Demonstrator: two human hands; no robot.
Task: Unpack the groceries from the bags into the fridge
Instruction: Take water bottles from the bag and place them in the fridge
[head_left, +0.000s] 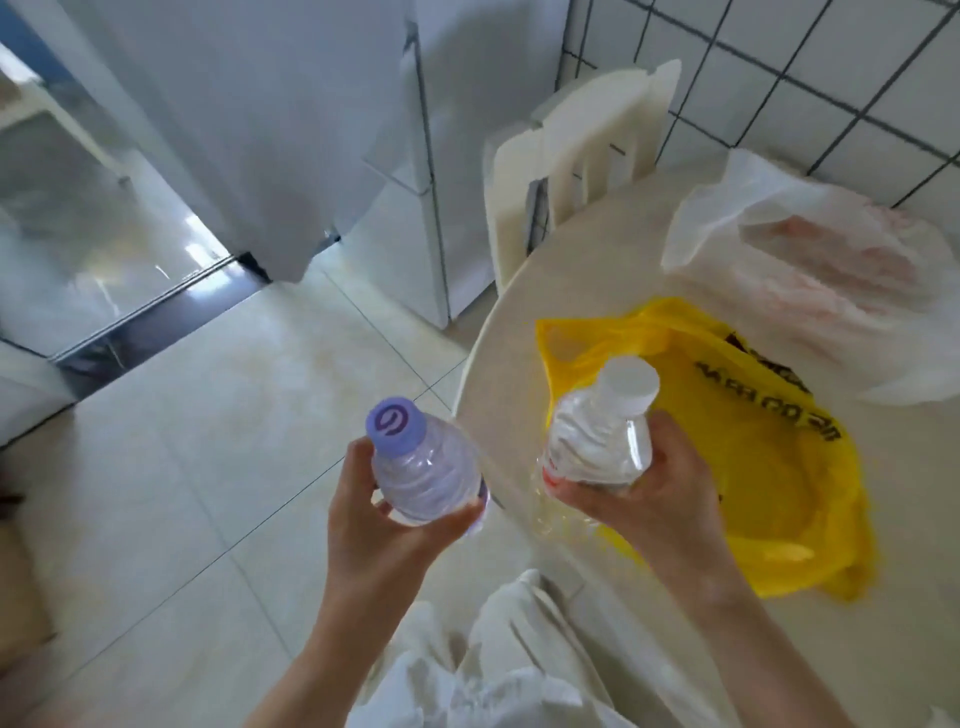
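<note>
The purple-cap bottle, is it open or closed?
Closed. The purple-cap bottle has its cap sitting on the neck, while the left hand holds it.

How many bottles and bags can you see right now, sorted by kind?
Water bottles: 2, purple-capped bottle in the left hand, white-capped bottle in the right hand
Plastic bags: 2, yellow bag and white bag on the table
Total: 4

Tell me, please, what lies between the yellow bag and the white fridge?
In the head view, the bare beige top of the round table, then its rim and a strip of tiled floor before the fridge.
</note>
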